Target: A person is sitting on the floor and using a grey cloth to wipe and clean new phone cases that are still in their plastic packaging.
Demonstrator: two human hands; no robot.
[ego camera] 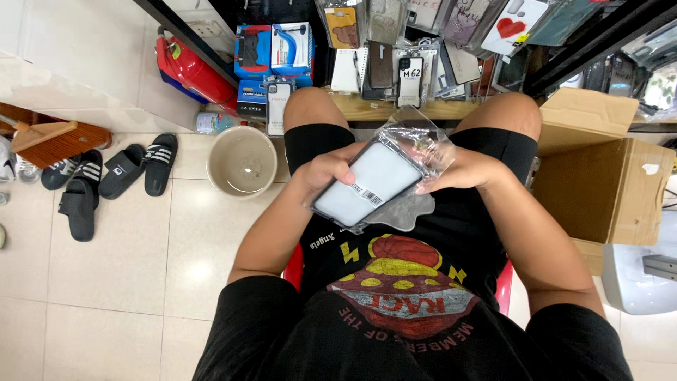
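Gripping from both sides over the lap, left hand point(326, 173) clamps the phone case point(367, 185) by its edge while right hand point(458, 169) pinches the clear plastic sleeve point(416, 144) around it, label up; beyond, a beige bucket point(242, 161) sits on the floor point(127, 268), packaged cases point(395, 70) displayed farther.

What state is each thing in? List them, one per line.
Phone case: inside clear plastic sleeve, held over the lap.
Left hand: gripping the case's left edge.
Right hand: holding the sleeve's right side.
Cardboard box: open.
Beige bucket: upright, looks empty.
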